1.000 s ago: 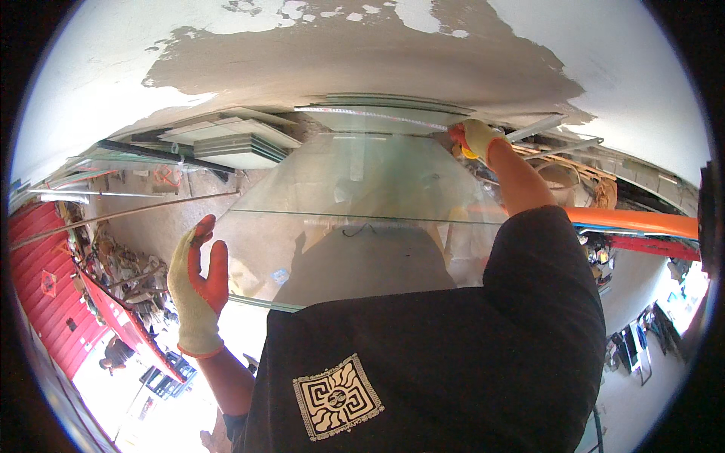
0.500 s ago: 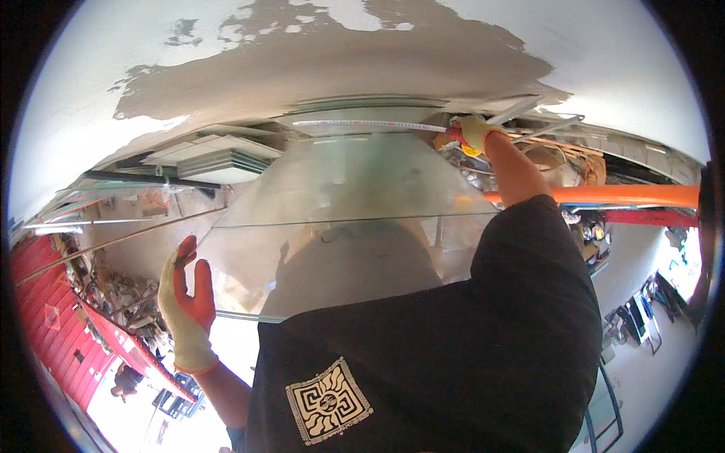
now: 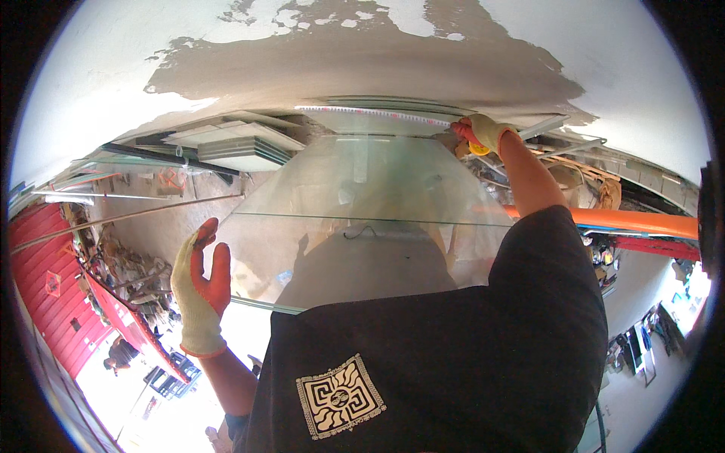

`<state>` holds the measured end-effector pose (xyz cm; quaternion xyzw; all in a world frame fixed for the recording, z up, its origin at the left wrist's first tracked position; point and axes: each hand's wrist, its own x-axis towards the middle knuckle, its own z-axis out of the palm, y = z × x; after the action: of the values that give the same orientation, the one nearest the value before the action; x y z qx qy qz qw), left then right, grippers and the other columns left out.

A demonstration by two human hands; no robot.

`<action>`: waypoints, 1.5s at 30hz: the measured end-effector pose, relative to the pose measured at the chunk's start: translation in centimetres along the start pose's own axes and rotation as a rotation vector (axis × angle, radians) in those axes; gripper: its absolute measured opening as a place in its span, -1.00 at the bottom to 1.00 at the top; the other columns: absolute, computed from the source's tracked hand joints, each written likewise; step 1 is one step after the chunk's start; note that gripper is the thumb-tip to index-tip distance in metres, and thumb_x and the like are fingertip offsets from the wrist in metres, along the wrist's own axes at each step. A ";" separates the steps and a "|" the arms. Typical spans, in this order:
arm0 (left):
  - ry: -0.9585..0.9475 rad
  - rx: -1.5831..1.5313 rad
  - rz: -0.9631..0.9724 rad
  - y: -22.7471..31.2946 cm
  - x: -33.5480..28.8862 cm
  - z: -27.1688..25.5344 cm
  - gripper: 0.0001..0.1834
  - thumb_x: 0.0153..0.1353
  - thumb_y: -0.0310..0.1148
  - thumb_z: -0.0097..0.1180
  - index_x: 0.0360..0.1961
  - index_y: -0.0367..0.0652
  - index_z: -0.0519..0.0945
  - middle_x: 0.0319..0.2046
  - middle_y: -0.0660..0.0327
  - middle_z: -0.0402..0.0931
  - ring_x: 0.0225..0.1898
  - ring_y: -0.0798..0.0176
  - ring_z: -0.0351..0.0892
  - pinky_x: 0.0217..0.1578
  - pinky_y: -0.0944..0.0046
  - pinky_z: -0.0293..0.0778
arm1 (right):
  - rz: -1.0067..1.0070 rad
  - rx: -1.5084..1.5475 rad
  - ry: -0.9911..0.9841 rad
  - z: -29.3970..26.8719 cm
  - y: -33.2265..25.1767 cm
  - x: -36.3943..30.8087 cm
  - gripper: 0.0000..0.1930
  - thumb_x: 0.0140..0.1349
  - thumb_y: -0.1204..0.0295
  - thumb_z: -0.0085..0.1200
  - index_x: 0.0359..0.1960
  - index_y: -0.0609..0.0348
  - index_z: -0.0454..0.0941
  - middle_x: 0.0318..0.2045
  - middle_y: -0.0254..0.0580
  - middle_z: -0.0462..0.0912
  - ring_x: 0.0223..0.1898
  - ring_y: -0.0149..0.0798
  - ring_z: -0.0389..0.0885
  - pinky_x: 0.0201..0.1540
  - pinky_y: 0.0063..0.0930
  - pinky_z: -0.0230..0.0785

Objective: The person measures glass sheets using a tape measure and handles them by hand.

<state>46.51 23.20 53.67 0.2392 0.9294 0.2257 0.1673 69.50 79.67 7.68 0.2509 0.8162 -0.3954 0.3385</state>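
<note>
My right hand (image 3: 491, 134), in a cream glove with a red palm, is closed around a yellow tape measure (image 3: 479, 149). Its white blade (image 3: 377, 112) runs out to the left, above the far part of a large clear glass sheet (image 3: 355, 177). Whether the blade touches the glass I cannot tell. Held up near the sheet's left side, my left hand (image 3: 200, 294) wears the same kind of glove. Its fingers and thumb are apart, with nothing between them. A straight line crosses the glass, and a dark curved mark (image 3: 360, 232) shows on or through it.
Stacked panels (image 3: 245, 153) lean at the far left, below a stained wall (image 3: 362, 68). An orange pipe (image 3: 642, 220) extends on the right, near wooden strips and scraps. A thin rod (image 3: 128, 219) and piled debris (image 3: 136, 283) lie left. Another person (image 3: 121, 353) is at lower left.
The whole view has shifted slightly. The tape's blade lies straighter and farther from the near glass, its left end raised. My left hand remains open beside the sheet.
</note>
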 end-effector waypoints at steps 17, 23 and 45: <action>-0.007 0.037 -0.004 0.2 0.1 0.0 -0.57 0.52 -0.46 0.20 0.35 -0.34 0.63 0.26 -0.04 0.71 0.25 0.11 0.70 0.35 0.07 0.53 | 0.003 -0.030 0.099 -0.5 -1.0 -0.7 -0.55 0.59 0.01 0.16 0.12 0.14 0.78 -0.03 -0.01 0.87 -0.02 -0.05 0.79 0.10 -0.16 0.55; -0.008 0.056 -0.019 0.3 0.3 0.0 -0.57 0.52 -0.47 0.19 0.36 -0.34 0.63 0.26 -0.03 0.71 0.24 0.11 0.71 0.35 0.07 0.53 | -0.029 -0.160 0.190 -1.5 -3.2 -4.0 -0.55 0.58 -0.02 0.16 0.09 0.12 0.79 -0.07 -0.03 0.87 -0.04 -0.03 0.79 0.11 -0.16 0.54; 0.119 0.101 0.053 -1.3 -1.3 0.1 -0.58 0.37 -0.52 0.35 0.25 -0.21 0.72 0.17 -0.01 0.76 0.17 0.03 0.78 0.22 0.06 0.66 | 0.239 -0.319 0.442 -1.5 0.1 -2.8 -0.44 0.60 -0.10 -0.02 0.02 0.17 0.79 -0.02 0.27 0.80 0.05 0.26 0.76 0.12 0.07 0.55</action>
<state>47.14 21.58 53.17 0.2579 0.9413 0.1965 0.0937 70.81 80.56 10.40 0.3688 0.8867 -0.1553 0.2317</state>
